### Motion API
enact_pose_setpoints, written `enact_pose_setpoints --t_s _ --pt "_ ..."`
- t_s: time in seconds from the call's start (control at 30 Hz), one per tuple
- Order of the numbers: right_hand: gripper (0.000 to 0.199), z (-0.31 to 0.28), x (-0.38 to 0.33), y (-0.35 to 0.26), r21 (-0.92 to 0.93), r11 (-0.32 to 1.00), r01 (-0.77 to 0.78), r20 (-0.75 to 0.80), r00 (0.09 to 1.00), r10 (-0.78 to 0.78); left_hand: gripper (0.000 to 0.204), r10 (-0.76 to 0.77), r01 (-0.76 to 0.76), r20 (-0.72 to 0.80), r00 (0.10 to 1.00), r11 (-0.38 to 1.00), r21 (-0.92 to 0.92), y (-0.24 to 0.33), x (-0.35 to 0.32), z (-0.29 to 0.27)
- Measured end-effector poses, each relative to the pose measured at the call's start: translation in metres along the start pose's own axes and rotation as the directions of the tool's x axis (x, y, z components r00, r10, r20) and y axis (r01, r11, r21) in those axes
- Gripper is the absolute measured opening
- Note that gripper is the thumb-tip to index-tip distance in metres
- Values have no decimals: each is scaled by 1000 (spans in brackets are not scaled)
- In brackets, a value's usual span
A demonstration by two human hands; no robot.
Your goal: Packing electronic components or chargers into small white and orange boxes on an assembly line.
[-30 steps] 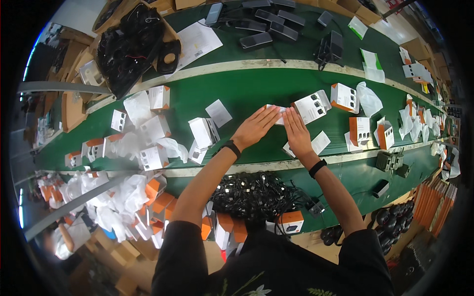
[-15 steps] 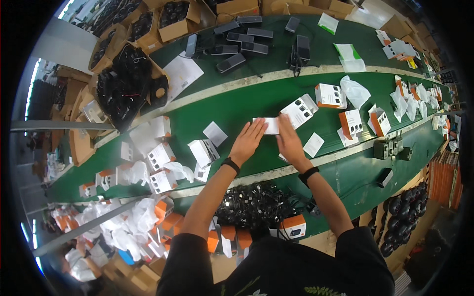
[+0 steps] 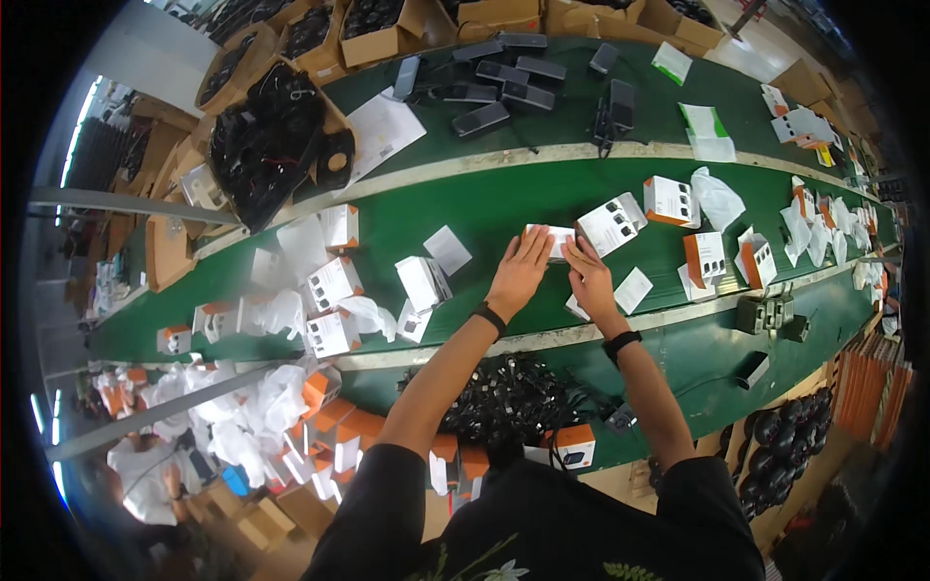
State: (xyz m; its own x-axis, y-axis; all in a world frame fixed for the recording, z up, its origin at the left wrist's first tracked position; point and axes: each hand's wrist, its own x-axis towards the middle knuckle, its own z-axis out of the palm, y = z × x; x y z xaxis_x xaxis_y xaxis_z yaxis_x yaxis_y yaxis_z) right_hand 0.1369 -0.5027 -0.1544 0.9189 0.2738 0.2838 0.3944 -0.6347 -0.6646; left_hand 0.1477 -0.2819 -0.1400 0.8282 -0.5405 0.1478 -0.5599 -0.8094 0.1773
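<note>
Now | left hand (image 3: 518, 273), right hand (image 3: 588, 281) | flat on white box (image 3: 548, 238)

Long green bench (image 3: 465, 208) ran across the view, split lengthwise by pale strips (image 3: 542, 155) (edges bowed by the lens). Open cardboard boxes (image 3: 378, 34) lined its far side. A grey metal rail (image 3: 116, 198) crossed at left. Bright light strip (image 3: 73, 131) showed near the upper left rim.
</note>
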Motion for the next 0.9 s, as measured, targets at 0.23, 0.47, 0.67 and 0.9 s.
enact_pose_setpoints --t_s 0.23,0.47,0.67,0.9 --pt "39 22 -5 -11 547 706 -451 -85 808 582 50 -210 162 -104 972 923 -350 11 6 2" --pt "45 43 -32 -5 828 230 -511 136 581 803 55 -310 261 -29 950 845 -468 27 12 17" --pt "32 42 -25 -5 831 260 -492 86 575 814 46 -357 249 -155 921 846 -471 39 7 14" --pt "24 20 -16 32 840 166 -517 90 433 897 24 -615 409 -83 784 613 -676 58 46 19"
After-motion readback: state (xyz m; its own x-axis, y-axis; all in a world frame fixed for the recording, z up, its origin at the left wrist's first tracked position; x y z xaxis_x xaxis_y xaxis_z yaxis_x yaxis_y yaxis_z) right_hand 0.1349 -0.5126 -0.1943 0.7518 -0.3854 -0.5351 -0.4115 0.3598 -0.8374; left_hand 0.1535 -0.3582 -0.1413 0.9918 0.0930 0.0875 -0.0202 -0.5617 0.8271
